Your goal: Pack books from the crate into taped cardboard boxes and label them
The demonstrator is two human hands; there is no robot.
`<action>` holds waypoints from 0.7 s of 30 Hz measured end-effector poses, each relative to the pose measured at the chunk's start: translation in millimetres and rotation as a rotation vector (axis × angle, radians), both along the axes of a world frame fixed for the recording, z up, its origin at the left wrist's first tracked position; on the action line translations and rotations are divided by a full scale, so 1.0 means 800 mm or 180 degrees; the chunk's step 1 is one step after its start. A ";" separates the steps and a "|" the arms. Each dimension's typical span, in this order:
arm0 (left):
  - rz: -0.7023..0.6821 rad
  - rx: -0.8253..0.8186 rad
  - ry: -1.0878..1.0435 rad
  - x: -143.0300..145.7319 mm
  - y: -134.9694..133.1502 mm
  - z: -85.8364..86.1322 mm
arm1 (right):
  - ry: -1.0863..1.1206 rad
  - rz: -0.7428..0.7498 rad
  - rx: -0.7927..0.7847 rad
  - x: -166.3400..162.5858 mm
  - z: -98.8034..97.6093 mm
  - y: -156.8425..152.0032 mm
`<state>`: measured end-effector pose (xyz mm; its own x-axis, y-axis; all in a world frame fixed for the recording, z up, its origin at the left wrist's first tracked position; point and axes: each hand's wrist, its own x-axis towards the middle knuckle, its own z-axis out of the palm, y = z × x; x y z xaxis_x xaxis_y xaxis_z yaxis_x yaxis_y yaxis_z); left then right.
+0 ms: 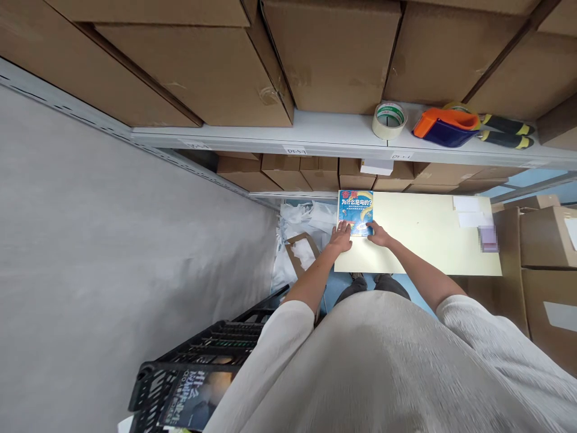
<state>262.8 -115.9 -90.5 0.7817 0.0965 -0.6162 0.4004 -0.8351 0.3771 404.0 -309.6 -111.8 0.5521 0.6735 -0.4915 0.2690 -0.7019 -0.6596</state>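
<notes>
A blue children's book (356, 210) with a red and white Chinese title lies flat at the left end of a pale yellow table (419, 234). My left hand (341, 236) rests on its lower left corner, fingers stretched out over the cover and thumb apart. At the lower right corner, my right hand (379, 234) grips the book's edge with bent fingers; its fingertips are partly hidden.
Cardboard boxes (333, 54) fill the shelf above, with a tape roll (389, 121) and an orange-blue tape dispenser (446, 126) on its edge. White slips (469, 210) lie at the table's right. A black crate (202, 343) with books stands lower left, beside a grey wall.
</notes>
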 end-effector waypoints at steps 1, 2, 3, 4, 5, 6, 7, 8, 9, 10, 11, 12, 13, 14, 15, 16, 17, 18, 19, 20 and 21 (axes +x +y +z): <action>0.0009 -0.0004 0.0013 0.001 0.000 0.001 | 0.0025 -0.0033 0.0001 0.000 -0.001 -0.001; 0.0021 -0.0014 0.0029 0.002 0.001 0.002 | 0.0047 -0.0068 0.0030 -0.001 -0.002 -0.001; 0.0035 -0.0027 0.0044 0.002 0.002 0.004 | 0.0072 -0.0098 0.0086 -0.002 -0.003 -0.001; 0.0047 -0.0037 0.0049 0.001 0.003 0.005 | 0.0099 -0.0132 0.0150 -0.003 -0.003 -0.002; 0.0055 -0.0040 0.0035 0.000 0.003 0.007 | 0.0130 -0.0168 0.0207 -0.004 -0.004 -0.003; 0.0059 -0.0033 -0.0013 -0.002 0.003 0.008 | 0.0166 -0.0212 0.0230 -0.005 -0.004 -0.005; 0.0063 -0.0020 -0.0085 -0.005 0.002 0.010 | 0.0199 -0.0265 0.0211 -0.007 -0.003 -0.009; 0.0078 -0.0009 -0.0171 -0.009 0.000 0.012 | 0.0220 -0.0321 0.0163 -0.009 -0.002 -0.015; 0.0104 -0.0005 -0.0267 -0.014 -0.002 0.014 | 0.0224 -0.0381 0.0106 -0.011 0.000 -0.023; 0.0147 -0.0017 -0.0340 -0.019 -0.007 0.016 | 0.0215 -0.0439 0.0062 -0.012 0.003 -0.034; 0.0207 -0.0041 -0.0406 -0.024 -0.012 0.018 | 0.0199 -0.0490 0.0045 -0.014 0.005 -0.047; 0.0270 -0.0078 -0.0467 -0.029 -0.018 0.020 | 0.0176 -0.0548 0.0057 -0.015 0.008 -0.062; 0.0332 -0.0124 -0.0535 -0.033 -0.025 0.022 | 0.0165 -0.0598 0.0103 -0.017 0.012 -0.079; 0.0389 -0.0182 -0.0618 -0.037 -0.032 0.024 | 0.0154 -0.0657 0.0161 -0.018 0.016 -0.097; 0.0442 -0.0250 -0.0711 -0.041 -0.039 0.027 | 0.0139 -0.0733 0.0204 -0.018 0.020 -0.115; 0.0494 -0.0317 -0.0812 -0.044 -0.047 0.029 | 0.0125 -0.0812 0.0226 -0.019 0.025 -0.132; 0.0547 -0.0381 -0.0907 -0.047 -0.054 0.032 | 0.0106 -0.0908 0.0223 -0.019 0.030 -0.149; 0.0601 -0.0441 -0.0988 -0.049 -0.062 0.035 | 0.0090 -0.0999 0.0208 -0.019 0.035 -0.165; 0.0652 -0.0502 -0.1050 -0.051 -0.069 0.038 | 0.0073 -0.1090 0.0183 -0.019 0.041 -0.179; 0.0695 -0.0567 -0.1090 -0.053 -0.077 0.040 | 0.0051 -0.1181 0.0152 -0.019 0.047 -0.191; 0.0728 -0.0638 -0.1113 -0.053 -0.086 0.043 | 0.0027 -0.1269 0.0124 -0.019 0.052 -0.202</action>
<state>220.0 -184.3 -55.8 0.9184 0.1967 -0.3433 0.3859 -0.6370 0.6673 388.6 -471.3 -70.0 0.7700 0.4254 -0.4755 -0.0250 -0.7246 -0.6887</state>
